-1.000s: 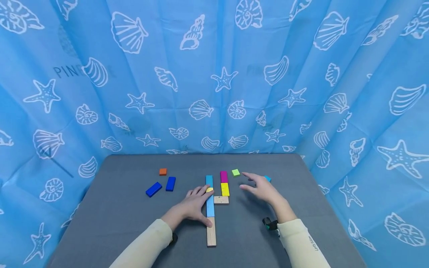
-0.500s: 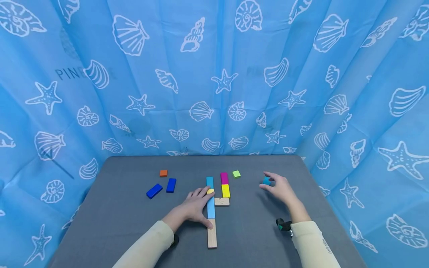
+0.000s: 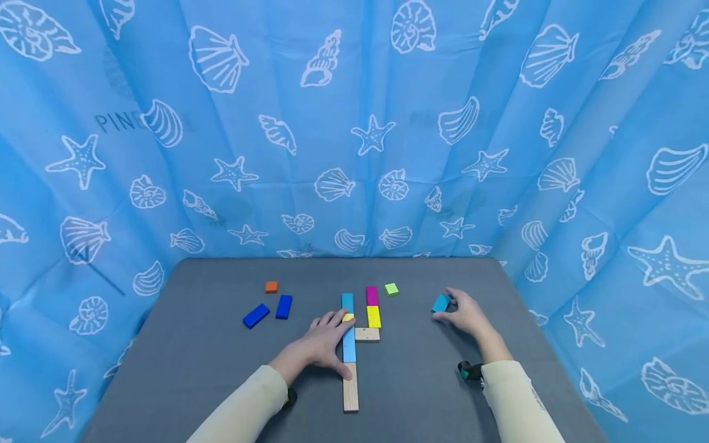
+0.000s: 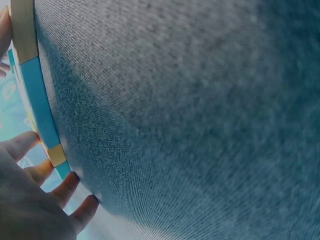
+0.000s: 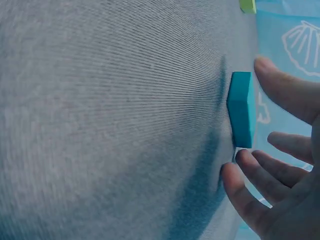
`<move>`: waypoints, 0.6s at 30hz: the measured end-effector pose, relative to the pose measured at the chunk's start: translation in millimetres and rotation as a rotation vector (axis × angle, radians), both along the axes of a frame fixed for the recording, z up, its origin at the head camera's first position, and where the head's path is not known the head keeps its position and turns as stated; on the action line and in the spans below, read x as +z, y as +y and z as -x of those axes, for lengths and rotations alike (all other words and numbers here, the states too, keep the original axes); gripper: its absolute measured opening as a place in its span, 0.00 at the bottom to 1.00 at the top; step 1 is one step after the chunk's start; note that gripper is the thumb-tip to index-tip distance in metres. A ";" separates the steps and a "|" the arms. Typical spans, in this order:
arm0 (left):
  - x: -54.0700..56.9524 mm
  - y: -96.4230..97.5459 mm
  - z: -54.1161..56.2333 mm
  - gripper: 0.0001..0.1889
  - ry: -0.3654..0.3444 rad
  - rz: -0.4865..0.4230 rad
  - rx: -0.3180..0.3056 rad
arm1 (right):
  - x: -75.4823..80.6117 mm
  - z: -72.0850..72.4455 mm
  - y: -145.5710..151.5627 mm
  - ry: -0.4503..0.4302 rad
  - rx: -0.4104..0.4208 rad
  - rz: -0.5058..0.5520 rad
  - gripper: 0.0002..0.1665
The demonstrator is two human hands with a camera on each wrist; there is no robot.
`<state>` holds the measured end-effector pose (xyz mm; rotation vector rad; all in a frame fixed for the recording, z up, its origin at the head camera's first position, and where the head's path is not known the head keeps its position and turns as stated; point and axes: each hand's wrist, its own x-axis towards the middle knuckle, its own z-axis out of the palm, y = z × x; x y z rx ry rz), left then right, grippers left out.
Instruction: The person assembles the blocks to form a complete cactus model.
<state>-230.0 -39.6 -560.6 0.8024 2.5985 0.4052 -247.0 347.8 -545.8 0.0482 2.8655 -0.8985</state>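
A sky-blue fabric curtain (image 3: 318, 234), soft with folds and printed with white shells and starfish, hangs behind everything; in front of it spreads a table (image 3: 410, 381) with rounded far corners, its grey cloth finely ribbed in the close views. Two cream sleeves reach in from the near edge, the left sleeve (image 3: 244, 406) and the right sleeve (image 3: 520, 400).

The left hand (image 3: 322, 343) lies palm down with fingers spread, clasping nothing; its thumb touches a long bare-wood block (image 3: 351, 394), its forward fingers reach the row near a small yellow piece (image 3: 348, 317), and two fingertips meet the cloth. The right hand (image 3: 464, 312) is partly open around a loose teal block (image 3: 440, 303) at the table's right; this smooth, sharp-edged block lies on the cloth, the thumb a little apart from one end, the fingertips close by the other; whether they touch it, I can't tell.

The straight row runs away from the person: wood, light-blue block (image 3: 349, 347), yellow piece, dark-cyan block (image 3: 347, 301); a speckled wooden block (image 3: 367, 335) juts crosswise from its right side, with a yellow block (image 3: 373, 317) then a magenta block (image 3: 372, 295) beyond; smallest are an orange block (image 3: 271, 287) and a lime block (image 3: 391, 289).
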 end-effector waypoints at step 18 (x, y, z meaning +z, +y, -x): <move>3.0 -1.2 -1.7 0.65 0.011 0.030 0.015 | -5.2 9.2 -7.9 0.009 -0.033 -0.039 0.43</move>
